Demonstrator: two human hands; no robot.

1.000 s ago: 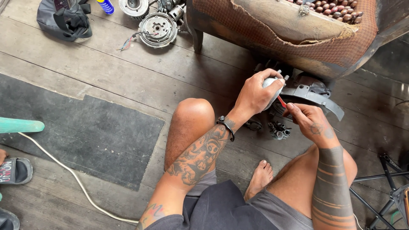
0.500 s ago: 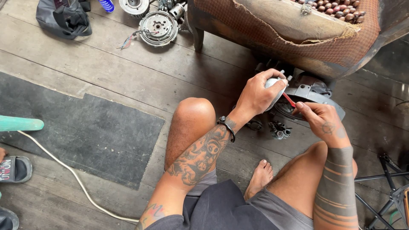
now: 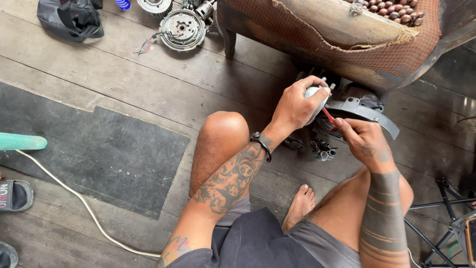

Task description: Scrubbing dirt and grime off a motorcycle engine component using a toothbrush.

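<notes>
I sit on a wooden floor with my knees bent. My left hand point(image 3: 296, 105) grips a small silver metal part point(image 3: 317, 94), held up in front of a torn, worn chair. My right hand point(image 3: 364, 140) pinches a thin red tool point(image 3: 327, 115) whose tip touches the underside of the silver part. Just beyond my hands a grey curved metal bracket point(image 3: 369, 111) lies on dark engine pieces, and a small cluster of metal parts point(image 3: 323, 149) sits on the floor between my hands.
A round metal engine plate with wires point(image 3: 182, 29) lies at the top, next to a dark bag point(image 3: 72, 19). A black mat point(image 3: 94, 149) covers the floor at left, with a white cable point(image 3: 84, 208), sandals point(image 3: 15, 194) and a teal pole point(image 3: 22, 142). A black stand point(image 3: 446, 223) is at right.
My right hand has shifted slightly right and down while working the red tool against the silver part. My left hand keeps its grip in nearly the same place.
</notes>
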